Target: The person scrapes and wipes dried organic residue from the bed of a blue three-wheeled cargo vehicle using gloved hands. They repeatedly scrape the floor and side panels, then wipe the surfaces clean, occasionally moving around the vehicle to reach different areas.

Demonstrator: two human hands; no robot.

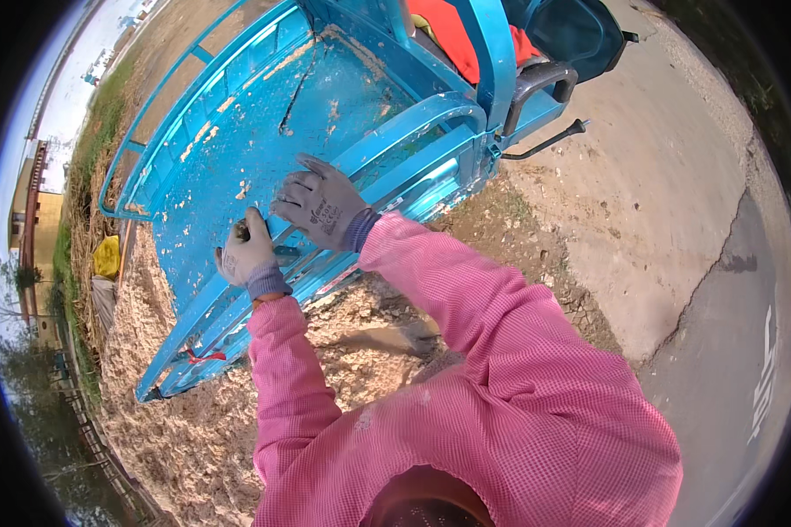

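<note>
Both my hands wear pale grey knit gloves, and both are over the side of a blue metal cargo bed (228, 171). My right hand (323, 206) lies across the upper side rail (413, 125), its fingers apart and slightly bent toward the inside; its thumb is hidden. Just left of and below it, my left hand (244, 256) is partly closed, finger and thumb around a small dark patch. Whether that is an object or dirt I cannot make out. Scratches and pale dried dirt mark the bed's floor. A red ribbon (204, 357) is tied at the rail's near end.
A red-orange cloth (448, 33) covers the vehicle's seat at the top, with a black lever (545, 140) jutting out beside it. Lumpy pale rubble (193, 439) lies below the bed. Concrete paving (633, 228) spreads right. A yellow bag (106, 257) stands at left near grass.
</note>
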